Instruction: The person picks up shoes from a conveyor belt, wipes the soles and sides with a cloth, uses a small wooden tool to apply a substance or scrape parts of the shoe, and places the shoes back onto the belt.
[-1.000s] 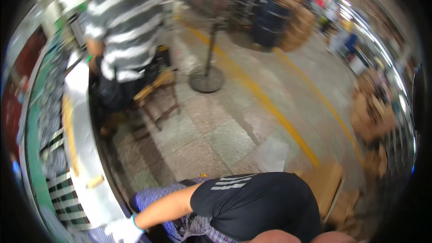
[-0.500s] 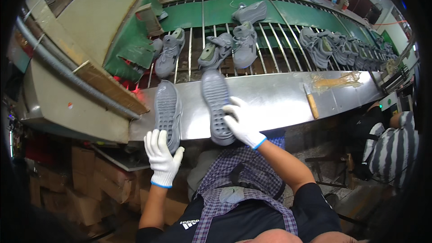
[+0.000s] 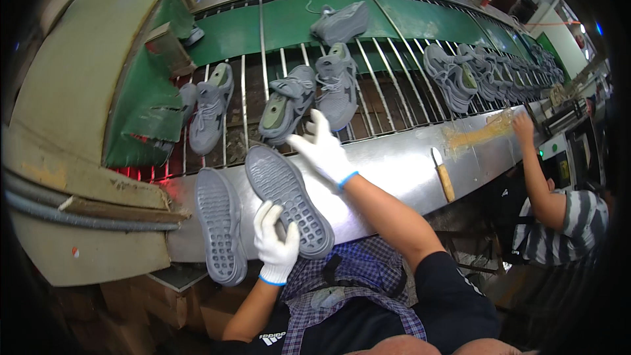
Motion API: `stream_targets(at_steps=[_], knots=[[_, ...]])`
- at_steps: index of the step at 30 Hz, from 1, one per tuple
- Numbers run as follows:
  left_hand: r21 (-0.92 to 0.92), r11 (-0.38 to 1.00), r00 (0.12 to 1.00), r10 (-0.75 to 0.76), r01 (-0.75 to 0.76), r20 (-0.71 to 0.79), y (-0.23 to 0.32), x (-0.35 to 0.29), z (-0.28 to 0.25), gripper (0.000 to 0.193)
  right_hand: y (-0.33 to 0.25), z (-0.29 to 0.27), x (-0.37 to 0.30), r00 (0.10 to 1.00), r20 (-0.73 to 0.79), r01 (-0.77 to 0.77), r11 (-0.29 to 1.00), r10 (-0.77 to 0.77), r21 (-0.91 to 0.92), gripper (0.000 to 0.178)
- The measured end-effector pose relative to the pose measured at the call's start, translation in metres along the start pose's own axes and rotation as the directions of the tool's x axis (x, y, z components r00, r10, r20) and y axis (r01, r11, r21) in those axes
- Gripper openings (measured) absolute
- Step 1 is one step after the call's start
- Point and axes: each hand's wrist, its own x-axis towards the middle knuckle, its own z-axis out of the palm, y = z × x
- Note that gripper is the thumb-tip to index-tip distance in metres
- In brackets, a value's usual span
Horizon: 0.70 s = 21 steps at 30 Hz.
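Two grey shoe soles lie tread up at the near edge of the metal ledge: a left sole and a slanted right sole. My left hand, in a white knit glove, grips the inner edge of the slanted sole near its heel. Whether uppers are attached underneath is hidden. Above the ledge, my gloved right hand is open and holds nothing. Its fingers point toward a grey shoe tilted on its side on the rods. Beside that stands another laced grey shoe.
A wood-handled knife lies on the metal ledge. More grey shoes line the rod conveyor to the right. One shoe sits on the green belt. A beige machine housing stands left. A co-worker's arm reaches onto the ledge.
My right hand has let go of the right sole and moved up toward the shoes. My left hand has shifted from the left sole onto the right one, which now slants. The view has turned.
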Motion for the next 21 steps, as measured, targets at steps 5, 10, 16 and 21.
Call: stream_targets(at_steps=[5, 10, 16, 21], knots=[[0.024, 1.000, 1.000, -0.007, 0.006, 0.019, 0.000, -0.004, -0.008, 0.045, -0.018, 0.099, 0.052, 0.952, -0.301, 0.000, 0.988, -0.047, -0.154, 0.137], [0.013, 0.999, 0.999, -0.040, 0.039, 0.033, -0.009, -0.011, -0.008, 0.043, -0.010, 0.101, 0.054, 0.934, -0.358, -0.013, 0.998, -0.010, -0.062, 0.123], [0.030, 0.997, 0.997, 0.073, -0.073, -0.011, -0.002, -0.002, -0.006, 0.037, -0.013, 0.034, 0.039, 0.978, -0.189, 0.020, 0.852, 0.092, 0.523, 0.101], [-0.002, 0.997, 0.997, 0.081, -0.081, -0.016, -0.009, -0.004, -0.007, 0.037, -0.056, -0.061, -0.031, 0.953, 0.298, -0.302, 0.095, 0.054, 0.949, 0.065]])
